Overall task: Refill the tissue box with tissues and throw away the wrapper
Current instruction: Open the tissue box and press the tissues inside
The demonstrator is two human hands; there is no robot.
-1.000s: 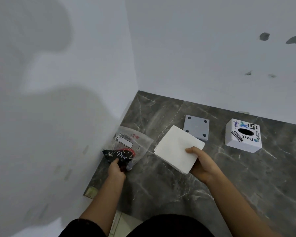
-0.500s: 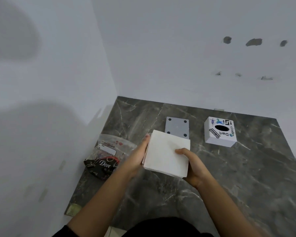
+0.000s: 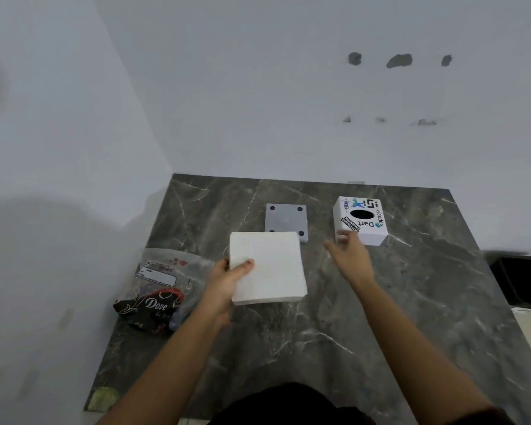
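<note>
My left hand [image 3: 227,280] holds a square stack of white tissues [image 3: 269,266] by its left edge, thumb on top, above the dark marble counter [image 3: 380,302]. My right hand [image 3: 350,256] is stretched toward the white tissue box cover [image 3: 362,220], with its fingertips touching the cover's near left corner and the fingers spread. The cover has stickers and a black oval slot on top. A grey square base plate [image 3: 285,220] with black corner dots lies just behind the tissue stack. The clear plastic wrapper [image 3: 169,271] lies at the left by the wall.
A dark Dove packet [image 3: 151,311] rests on the wrapper's near side. White walls close the counter at the left and the back. A dark object [image 3: 521,280] sits beyond the counter's right edge.
My left hand left the wrapper and took over the tissue stack. My right hand let go of the stack and reached right to the tissue box cover.
</note>
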